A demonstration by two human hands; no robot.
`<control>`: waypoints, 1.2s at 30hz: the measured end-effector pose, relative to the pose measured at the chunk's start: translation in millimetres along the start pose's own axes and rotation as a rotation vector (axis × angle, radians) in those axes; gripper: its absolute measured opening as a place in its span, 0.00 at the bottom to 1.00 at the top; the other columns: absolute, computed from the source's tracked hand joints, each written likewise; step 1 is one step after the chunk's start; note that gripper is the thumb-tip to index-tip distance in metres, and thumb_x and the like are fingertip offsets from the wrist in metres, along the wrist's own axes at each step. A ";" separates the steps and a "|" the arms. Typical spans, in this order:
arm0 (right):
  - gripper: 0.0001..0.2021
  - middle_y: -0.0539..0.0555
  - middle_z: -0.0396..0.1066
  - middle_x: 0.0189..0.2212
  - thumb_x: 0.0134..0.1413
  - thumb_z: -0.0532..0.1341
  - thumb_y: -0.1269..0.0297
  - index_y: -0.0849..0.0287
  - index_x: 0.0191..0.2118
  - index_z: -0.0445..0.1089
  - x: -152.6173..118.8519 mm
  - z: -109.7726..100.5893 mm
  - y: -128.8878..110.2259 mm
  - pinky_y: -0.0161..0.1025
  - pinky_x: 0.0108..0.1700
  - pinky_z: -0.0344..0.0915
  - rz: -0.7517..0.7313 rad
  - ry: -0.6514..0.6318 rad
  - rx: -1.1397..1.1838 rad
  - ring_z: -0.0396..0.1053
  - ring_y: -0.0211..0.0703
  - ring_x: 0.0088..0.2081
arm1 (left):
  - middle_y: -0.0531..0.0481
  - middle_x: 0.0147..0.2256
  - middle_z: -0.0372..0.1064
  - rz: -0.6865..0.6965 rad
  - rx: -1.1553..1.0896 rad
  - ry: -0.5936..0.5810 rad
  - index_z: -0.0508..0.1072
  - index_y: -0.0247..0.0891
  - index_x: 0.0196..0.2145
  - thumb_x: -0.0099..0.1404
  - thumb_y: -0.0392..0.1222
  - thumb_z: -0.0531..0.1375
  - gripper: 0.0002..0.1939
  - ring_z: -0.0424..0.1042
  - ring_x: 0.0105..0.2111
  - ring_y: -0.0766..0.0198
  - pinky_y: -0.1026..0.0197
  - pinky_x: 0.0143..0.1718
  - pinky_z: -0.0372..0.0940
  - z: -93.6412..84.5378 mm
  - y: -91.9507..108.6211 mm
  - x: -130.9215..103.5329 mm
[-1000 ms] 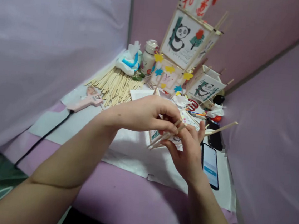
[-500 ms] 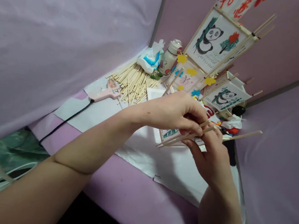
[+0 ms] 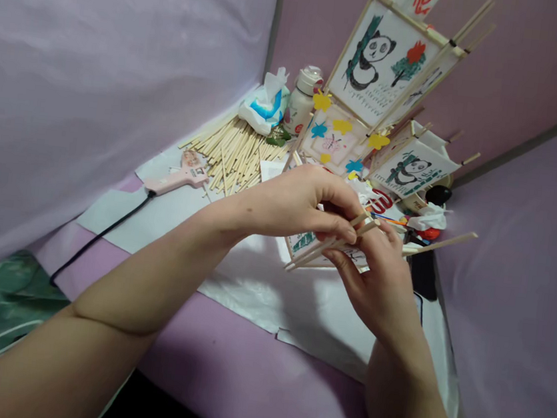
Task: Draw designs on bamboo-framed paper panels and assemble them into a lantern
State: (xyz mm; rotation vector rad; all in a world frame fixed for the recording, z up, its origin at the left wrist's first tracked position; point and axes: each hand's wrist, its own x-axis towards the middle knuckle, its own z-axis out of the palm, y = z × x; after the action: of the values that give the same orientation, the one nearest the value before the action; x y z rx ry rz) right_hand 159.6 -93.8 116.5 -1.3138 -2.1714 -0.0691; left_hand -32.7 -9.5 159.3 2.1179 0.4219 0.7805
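Held between my two hands over the front of the table is a paper lantern [image 3: 302,241] framed with thin wooden sticks, with green drawing on its panel. My left hand [image 3: 316,203] reaches across its top, thumb and fingers closed around the near sticks. From the right, my right hand [image 3: 384,275] grips the same sticks, its thumb just below the left thumb. Two stick ends [image 3: 370,225] poke up between the hands, and another stick [image 3: 448,245] juts out to the right. My hands hide much of the lantern, including most fingertips.
A pink glue gun [image 3: 179,176] with a black cord lies left on white sheeting. Behind it are a pile of wooden sticks [image 3: 234,154], a tissue pack [image 3: 264,108] and a bottle [image 3: 301,101]. A tall panda lantern [image 3: 383,63] and a smaller one [image 3: 414,164] stand at the back right.
The view has shifted, so the table things and both hands appear farther left. Both hands keep their hold on the lantern, with little visible change in grip.
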 end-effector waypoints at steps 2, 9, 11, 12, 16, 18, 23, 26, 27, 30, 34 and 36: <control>0.03 0.51 0.75 0.38 0.64 0.60 0.61 0.51 0.42 0.67 -0.1 0.2 -0.9 0.57 0.61 0.56 0.012 -0.011 0.008 0.72 0.50 0.44 | 0.53 0.30 0.76 -0.003 -0.013 -0.012 0.79 0.38 0.29 0.60 0.34 0.65 0.03 0.72 0.32 0.67 0.64 0.36 0.64 -0.8 -0.2 0.8; 0.03 0.52 0.76 0.39 0.64 0.60 0.63 0.52 0.43 0.67 0.8 1.8 -2.0 0.58 0.65 0.52 0.028 -0.025 0.044 0.73 0.49 0.45 | 0.53 0.30 0.76 -0.002 0.019 -0.080 0.79 0.37 0.32 0.61 0.34 0.63 0.03 0.73 0.33 0.68 0.67 0.37 0.65 -5.6 -1.9 0.0; 0.03 0.51 0.76 0.39 0.65 0.60 0.64 0.52 0.43 0.67 1.8 1.2 -2.2 0.58 0.65 0.51 0.022 -0.033 0.058 0.73 0.48 0.44 | 0.53 0.31 0.76 -0.005 0.039 -0.102 0.79 0.37 0.33 0.62 0.35 0.63 0.03 0.73 0.33 0.68 0.67 0.36 0.65 -6.7 -1.1 -0.9; 0.02 0.51 0.76 0.38 0.65 0.60 0.64 0.52 0.42 0.67 2.3 0.6 -2.5 0.58 0.65 0.51 0.018 -0.038 0.065 0.73 0.48 0.44 | 0.52 0.31 0.76 -0.008 0.046 -0.110 0.79 0.37 0.34 0.62 0.35 0.63 0.03 0.73 0.33 0.68 0.68 0.36 0.65 -7.1 -0.4 -1.3; 0.02 0.50 0.75 0.35 0.65 0.60 0.66 0.53 0.39 0.67 3.4 -2.5 -4.3 0.58 0.65 0.51 0.016 -0.056 0.082 0.72 0.46 0.42 | 0.52 0.31 0.75 0.004 0.076 -0.125 0.78 0.37 0.33 0.63 0.36 0.63 0.03 0.72 0.32 0.68 0.68 0.34 0.64 -7.6 2.3 -1.1; 0.03 0.50 0.75 0.35 0.64 0.60 0.67 0.53 0.38 0.67 3.4 -3.8 -5.4 0.58 0.65 0.50 0.021 -0.065 0.096 0.72 0.45 0.42 | 0.52 0.30 0.75 0.030 0.080 -0.133 0.78 0.36 0.32 0.63 0.36 0.64 0.03 0.72 0.31 0.68 0.69 0.34 0.63 -7.6 2.6 -0.7; 0.04 0.48 0.73 0.33 0.64 0.61 0.68 0.54 0.36 0.65 2.5 -8.6 -7.7 0.59 0.65 0.50 0.017 -0.098 0.138 0.72 0.44 0.41 | 0.52 0.32 0.74 0.079 0.116 -0.164 0.78 0.36 0.34 0.65 0.35 0.64 0.03 0.72 0.32 0.68 0.69 0.36 0.63 -5.9 3.5 -1.8; 0.05 0.48 0.73 0.33 0.65 0.61 0.67 0.54 0.36 0.65 1.2 -14.2 -7.9 0.60 0.66 0.49 0.028 -0.123 0.158 0.72 0.43 0.41 | 0.51 0.33 0.74 0.097 0.140 -0.159 0.77 0.36 0.35 0.66 0.35 0.63 0.03 0.72 0.34 0.68 0.68 0.37 0.63 -2.6 5.6 -3.0; 0.04 0.48 0.73 0.33 0.65 0.61 0.67 0.54 0.37 0.65 0.6 -16.2 -7.7 0.60 0.65 0.49 0.035 -0.132 0.160 0.72 0.44 0.42 | 0.51 0.33 0.74 0.104 0.142 -0.156 0.77 0.36 0.34 0.66 0.35 0.63 0.03 0.72 0.34 0.68 0.68 0.37 0.63 -1.3 6.1 -3.0; 0.03 0.48 0.74 0.34 0.65 0.61 0.67 0.53 0.39 0.66 -0.9 -20.7 -6.7 0.61 0.66 0.49 0.041 -0.166 0.164 0.72 0.44 0.42 | 0.50 0.33 0.74 0.122 0.137 -0.160 0.77 0.35 0.34 0.67 0.35 0.63 0.04 0.72 0.33 0.67 0.67 0.37 0.63 1.5 6.0 -1.8; 0.03 0.48 0.73 0.32 0.65 0.61 0.67 0.54 0.38 0.66 -0.6 -22.0 -7.0 0.61 0.66 0.48 0.049 -0.188 0.151 0.72 0.44 0.41 | 0.49 0.33 0.75 0.136 0.122 -0.190 0.77 0.35 0.34 0.67 0.35 0.62 0.04 0.72 0.34 0.67 0.67 0.37 0.63 1.7 1.9 1.2; 0.03 0.48 0.73 0.32 0.65 0.60 0.67 0.54 0.37 0.66 0.6 -21.8 -8.2 0.60 0.66 0.48 0.063 -0.195 0.143 0.71 0.44 0.41 | 0.49 0.33 0.75 0.143 0.116 -0.197 0.77 0.35 0.34 0.67 0.36 0.63 0.04 0.73 0.34 0.67 0.67 0.37 0.64 0.7 -0.3 1.9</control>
State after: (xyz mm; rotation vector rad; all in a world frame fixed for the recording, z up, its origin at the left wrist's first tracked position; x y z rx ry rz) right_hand 162.6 -104.8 136.8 -1.3526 -2.2463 0.2442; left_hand -30.8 -8.7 159.4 2.3282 0.2165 0.6311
